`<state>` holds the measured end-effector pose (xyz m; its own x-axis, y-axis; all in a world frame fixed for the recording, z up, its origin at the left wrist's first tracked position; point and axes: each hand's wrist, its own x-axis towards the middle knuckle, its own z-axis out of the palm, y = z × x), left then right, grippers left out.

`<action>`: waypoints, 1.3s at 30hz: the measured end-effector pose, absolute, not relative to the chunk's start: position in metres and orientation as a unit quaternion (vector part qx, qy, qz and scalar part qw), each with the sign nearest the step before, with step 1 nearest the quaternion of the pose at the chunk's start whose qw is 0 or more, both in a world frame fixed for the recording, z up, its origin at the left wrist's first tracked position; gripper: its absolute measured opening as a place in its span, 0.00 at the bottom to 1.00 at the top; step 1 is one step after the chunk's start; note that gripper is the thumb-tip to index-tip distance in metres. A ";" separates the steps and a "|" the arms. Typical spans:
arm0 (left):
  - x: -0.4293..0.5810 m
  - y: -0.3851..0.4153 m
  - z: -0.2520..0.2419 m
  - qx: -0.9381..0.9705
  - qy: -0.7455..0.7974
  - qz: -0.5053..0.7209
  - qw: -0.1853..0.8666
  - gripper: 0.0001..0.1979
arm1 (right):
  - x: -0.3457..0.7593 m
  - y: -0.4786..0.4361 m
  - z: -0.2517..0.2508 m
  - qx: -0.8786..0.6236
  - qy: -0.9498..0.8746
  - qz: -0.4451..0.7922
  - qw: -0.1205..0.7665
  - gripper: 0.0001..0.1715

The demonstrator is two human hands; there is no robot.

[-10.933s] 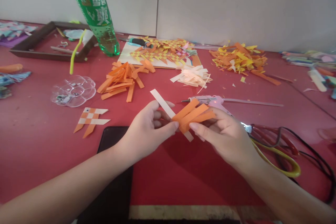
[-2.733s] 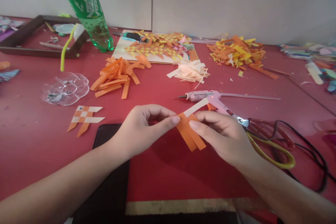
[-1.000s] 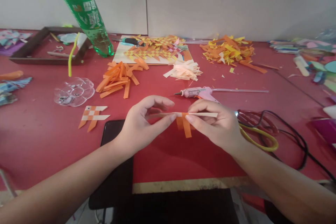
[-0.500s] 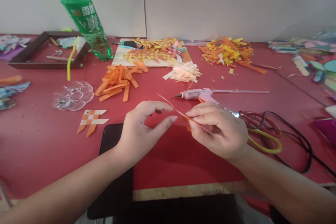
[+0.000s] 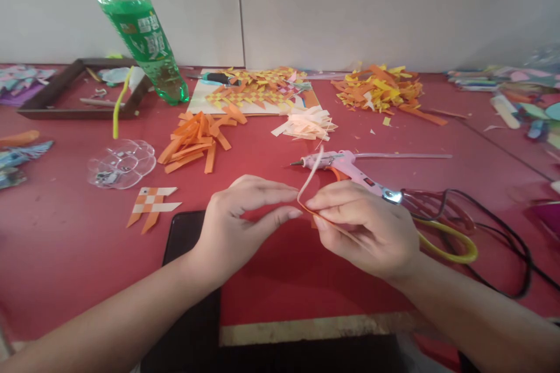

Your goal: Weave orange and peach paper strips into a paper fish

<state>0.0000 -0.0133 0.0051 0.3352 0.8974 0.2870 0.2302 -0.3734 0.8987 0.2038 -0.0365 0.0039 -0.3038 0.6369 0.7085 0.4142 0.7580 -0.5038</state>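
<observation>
Pale paper in the head view bends upward as a narrow strip point(image 5: 310, 176), its lower end meeting an orange paper piece point(image 5: 330, 222) between the two hands, above the red table point(image 5: 271, 280). The right hand point(image 5: 367, 224) grasps both, pinching them between thumb and fingers. The left hand point(image 5: 245, 215) has its thumb and fingers parted, with the fingertips right by the bend; whether they touch it, I cannot tell. Just beyond the right hand lies a pink glue gun point(image 5: 345, 160), its nozzle pointing left. Farther back are a heap of white strips point(image 5: 308, 122) and a heap of orange strips point(image 5: 190, 140). A checkered paper fish point(image 5: 151, 203) lies left of the left hand.
</observation>
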 end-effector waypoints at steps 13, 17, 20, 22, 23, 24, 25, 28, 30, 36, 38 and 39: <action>0.001 -0.015 0.006 0.710 0.368 0.439 0.410 0.02 | 0.202 -0.036 0.002 -0.331 -0.783 0.184 0.494 0.17; 0.001 -0.015 0.007 0.702 0.369 0.441 0.420 0.02 | 0.203 -0.036 0.003 -0.344 -0.778 0.184 0.493 0.17; 0.001 -0.015 0.007 0.690 0.371 0.439 0.441 0.02 | 0.202 -0.036 0.004 -0.350 -0.776 0.189 0.489 0.18; 0.001 -0.015 0.007 0.677 0.374 0.429 0.466 0.02 | 0.202 -0.037 0.002 -0.359 -0.773 0.192 0.487 0.18; 0.001 -0.015 0.008 0.668 0.378 0.423 0.482 0.02 | 0.201 -0.037 0.001 -0.370 -0.763 0.196 0.492 0.18; 0.001 -0.014 0.008 0.656 0.384 0.413 0.501 0.03 | 0.201 -0.036 0.000 -0.384 -0.746 0.209 0.502 0.18; 0.001 -0.014 0.008 0.644 0.391 0.403 0.520 0.04 | 0.201 -0.036 -0.002 -0.396 -0.723 0.232 0.516 0.19; 0.000 -0.012 0.009 0.609 0.410 0.369 0.570 0.06 | 0.203 -0.034 -0.005 -0.415 -0.640 0.342 0.549 0.25; -0.001 -0.011 0.009 0.593 0.416 0.351 0.593 0.08 | 0.205 -0.033 -0.006 -0.415 -0.605 0.411 0.541 0.26; -0.001 -0.009 0.006 0.544 0.422 0.342 0.639 0.08 | 0.206 -0.033 -0.003 -0.455 -0.582 0.403 0.541 0.14; -0.001 -0.009 0.006 0.533 0.424 0.342 0.648 0.08 | 0.204 -0.034 -0.001 -0.459 -0.581 0.388 0.549 0.13; 0.000 -0.009 0.006 0.530 0.424 0.343 0.650 0.08 | 0.203 -0.035 -0.001 -0.462 -0.580 0.384 0.550 0.12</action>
<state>-0.0002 -0.0086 0.0062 0.4047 0.8950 -0.1877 0.0037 0.2037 0.9790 0.2035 -0.0346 -0.0011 0.0317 0.9586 0.2829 0.1142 0.2777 -0.9539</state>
